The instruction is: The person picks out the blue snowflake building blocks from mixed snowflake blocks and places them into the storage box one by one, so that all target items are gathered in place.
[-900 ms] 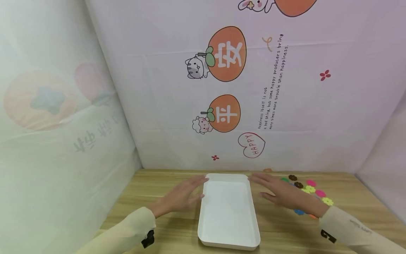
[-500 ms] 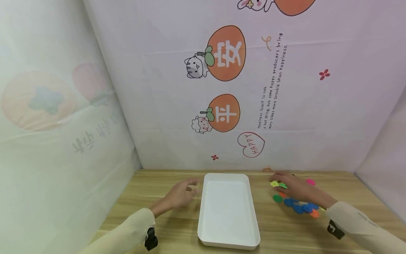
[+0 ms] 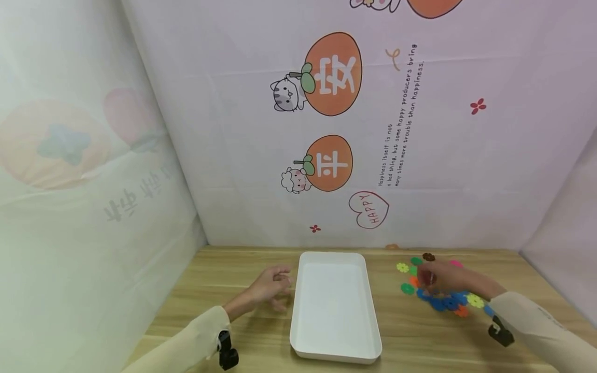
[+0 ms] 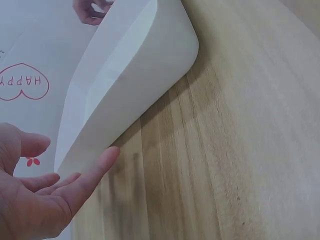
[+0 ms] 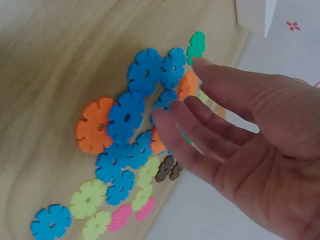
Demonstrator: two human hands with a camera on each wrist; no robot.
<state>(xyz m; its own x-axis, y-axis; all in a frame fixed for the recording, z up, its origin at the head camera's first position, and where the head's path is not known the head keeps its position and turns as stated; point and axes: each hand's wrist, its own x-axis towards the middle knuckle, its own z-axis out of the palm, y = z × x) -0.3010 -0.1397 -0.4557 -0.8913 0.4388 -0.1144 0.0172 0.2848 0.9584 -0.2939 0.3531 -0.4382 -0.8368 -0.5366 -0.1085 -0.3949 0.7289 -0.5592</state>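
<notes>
My right hand (image 3: 443, 277) hovers over a spread of flower-shaped plastic snowflake discs (image 3: 451, 302) on the right of the table. In the right wrist view its thumb and bent fingers stand apart with nothing between them, the fingertips overlapping a few blue discs (image 5: 127, 117) and orange ones (image 5: 95, 126). My left hand (image 3: 270, 285) is just left of a white rectangular tray (image 3: 336, 311), fingers loosely bent and holding nothing. Close to the tray's outer wall (image 4: 145, 82) are its fingertips in the left wrist view. Part of the disc group is hidden under my right hand.
A wood-grain table (image 3: 224, 280) carries everything. White printed cloth (image 3: 261, 155) hangs behind it and at both sides. Green (image 3: 407, 288), yellow (image 3: 475, 300) and brown discs (image 3: 428, 257) lie around the edges of the group.
My right hand has moved right, from beside the tray's far right corner to over the discs. My left hand has drawn slightly left from the tray, its fingers bending more.
</notes>
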